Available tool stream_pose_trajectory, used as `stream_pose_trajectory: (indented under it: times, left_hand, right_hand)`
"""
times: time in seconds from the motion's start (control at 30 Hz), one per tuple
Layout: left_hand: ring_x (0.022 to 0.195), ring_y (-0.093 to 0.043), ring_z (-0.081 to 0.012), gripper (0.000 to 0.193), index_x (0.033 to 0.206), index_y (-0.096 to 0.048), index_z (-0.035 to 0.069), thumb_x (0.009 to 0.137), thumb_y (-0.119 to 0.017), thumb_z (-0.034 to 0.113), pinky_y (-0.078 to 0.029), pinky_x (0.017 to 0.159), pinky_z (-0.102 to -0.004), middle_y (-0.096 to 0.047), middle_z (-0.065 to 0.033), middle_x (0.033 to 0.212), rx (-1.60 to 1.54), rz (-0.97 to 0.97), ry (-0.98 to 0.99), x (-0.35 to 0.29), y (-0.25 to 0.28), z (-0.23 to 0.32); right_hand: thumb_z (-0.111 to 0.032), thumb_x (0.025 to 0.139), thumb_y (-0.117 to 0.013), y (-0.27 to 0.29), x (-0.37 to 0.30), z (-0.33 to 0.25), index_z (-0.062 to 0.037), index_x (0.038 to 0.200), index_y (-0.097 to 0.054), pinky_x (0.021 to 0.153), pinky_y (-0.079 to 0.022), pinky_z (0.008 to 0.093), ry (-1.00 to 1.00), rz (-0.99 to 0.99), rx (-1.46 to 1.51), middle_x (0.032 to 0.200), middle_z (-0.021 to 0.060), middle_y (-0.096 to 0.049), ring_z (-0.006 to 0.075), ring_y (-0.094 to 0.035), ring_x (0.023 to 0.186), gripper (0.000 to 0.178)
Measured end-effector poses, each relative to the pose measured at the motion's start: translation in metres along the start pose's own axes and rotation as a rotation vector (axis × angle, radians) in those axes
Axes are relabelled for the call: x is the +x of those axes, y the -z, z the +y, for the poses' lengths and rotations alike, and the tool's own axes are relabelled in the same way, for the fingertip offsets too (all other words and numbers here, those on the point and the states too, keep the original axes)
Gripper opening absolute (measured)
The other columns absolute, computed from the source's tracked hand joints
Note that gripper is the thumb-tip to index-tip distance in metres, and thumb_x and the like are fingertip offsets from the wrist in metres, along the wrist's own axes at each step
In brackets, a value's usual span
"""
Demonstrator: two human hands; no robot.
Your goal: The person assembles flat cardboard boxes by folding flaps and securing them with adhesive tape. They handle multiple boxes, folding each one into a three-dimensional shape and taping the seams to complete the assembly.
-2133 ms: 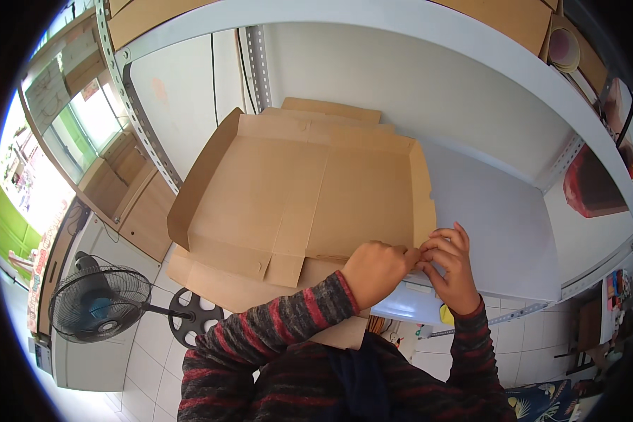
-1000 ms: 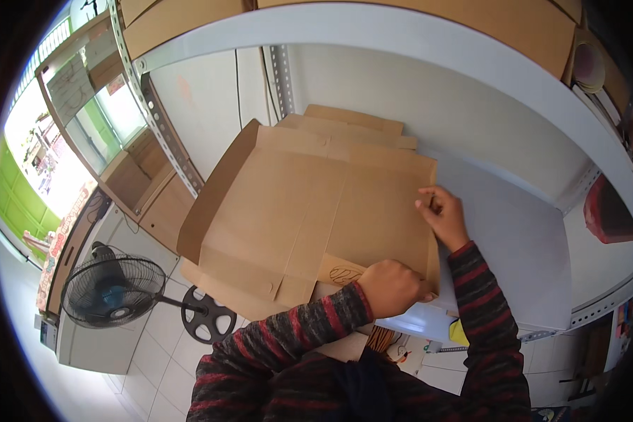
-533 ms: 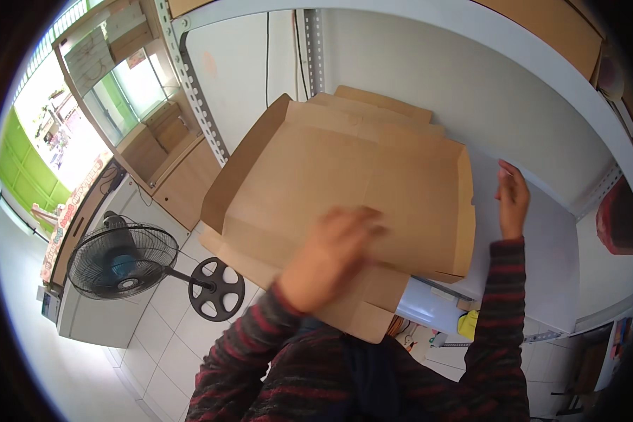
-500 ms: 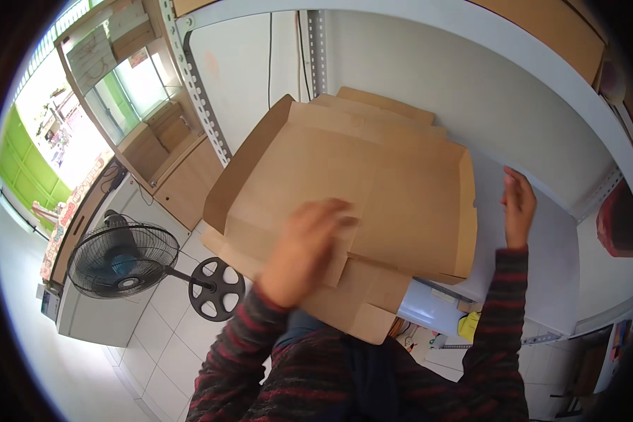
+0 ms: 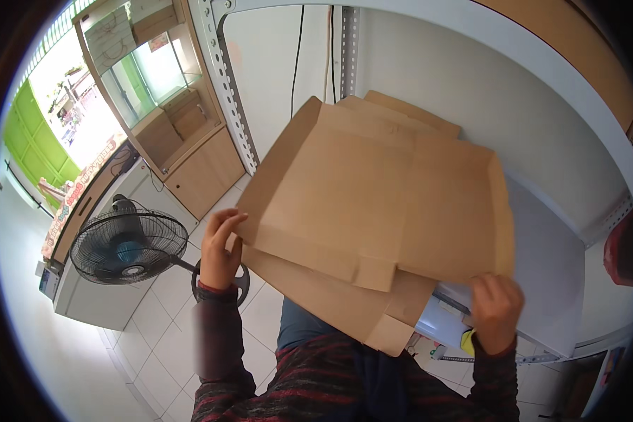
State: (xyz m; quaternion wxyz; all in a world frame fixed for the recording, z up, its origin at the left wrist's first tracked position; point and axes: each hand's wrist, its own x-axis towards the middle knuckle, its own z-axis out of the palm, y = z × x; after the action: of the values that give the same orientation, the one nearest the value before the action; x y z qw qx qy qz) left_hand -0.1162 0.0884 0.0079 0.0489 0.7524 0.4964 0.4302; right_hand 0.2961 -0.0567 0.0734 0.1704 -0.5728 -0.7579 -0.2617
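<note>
Head view: our left hand (image 5: 220,254) has swung from over the carton (image 5: 359,190), which lies on more cardboard (image 5: 316,285), to its near left corner, thumb and fingers parted; our right hand (image 5: 496,309) reached the near right, so we span it. Right thumb hidden, pinch unclear.

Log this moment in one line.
partly folded cardboard box: left flap raised | left hand: at near-left corner | right hand: at near-right corner
</note>
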Motion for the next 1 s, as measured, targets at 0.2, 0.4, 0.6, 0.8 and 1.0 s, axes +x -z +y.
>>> stream_pose_trajectory:
  times: [0.2,0.4,0.6,0.8,1.0]
  left_hand:
    - [0.072,-0.066,-0.0261,0.018,0.086,-0.069,0.000,0.070,-0.073,-0.005,-0.052,0.065,-0.0318,-0.066,-0.0110,0.079,-0.102,-0.112,-0.109,-0.003,-0.009,0.029]
    - [0.078,-0.060,-0.0254,0.014,0.084,-0.070,0.005,0.071,-0.074,0.002,-0.048,0.069,-0.0367,-0.064,-0.0066,0.079,-0.202,-0.231,-0.230,-0.002,-0.040,0.068]
    - [0.083,-0.058,-0.0275,0.020,0.089,-0.071,0.005,0.071,-0.075,-0.001,-0.049,0.077,-0.0356,-0.066,-0.0070,0.085,-0.272,-0.198,-0.178,-0.001,-0.047,0.059]
    - [0.087,-0.058,-0.0280,0.023,0.095,-0.070,0.005,0.072,-0.075,0.003,-0.049,0.080,-0.0358,-0.066,-0.0066,0.088,-0.274,-0.255,-0.221,-0.014,-0.050,0.044]
    - [0.082,-0.062,-0.0228,0.021,0.086,-0.068,0.007,0.069,-0.080,0.007,-0.045,0.088,-0.0370,-0.067,-0.0006,0.080,-0.352,-0.051,0.083,-0.013,-0.053,0.066]
  right_hand:
    - [0.006,0.068,-0.069,-0.019,0.014,0.090,-0.0004,0.088,-0.064,0.067,-0.051,0.0403,-0.021,0.218,-0.136,0.093,0.0133,-0.066,0.0319,-0.063,0.077,0.021]
    - [0.007,0.074,-0.061,-0.064,0.027,0.120,-0.0011,0.093,-0.064,0.073,-0.054,0.0378,-0.174,0.025,-0.226,0.103,0.0162,-0.067,0.0371,-0.064,0.085,0.021]
    - [-0.007,0.073,-0.063,-0.044,0.079,-0.033,-0.0066,0.081,-0.061,0.067,-0.052,0.0324,0.579,0.079,0.521,0.088,0.0085,-0.063,0.0232,-0.063,0.079,0.008]
    - [-0.012,0.073,-0.066,-0.088,0.077,-0.068,-0.0062,0.078,-0.061,0.062,-0.049,0.0275,0.841,0.193,0.429,0.077,0.0038,-0.061,0.0162,-0.061,0.073,0.009]
    - [-0.011,0.074,-0.064,-0.093,0.080,-0.061,-0.0049,0.080,-0.061,0.064,-0.050,0.0276,0.826,0.246,0.425,0.075,0.0036,-0.059,0.0164,-0.062,0.073,0.009]
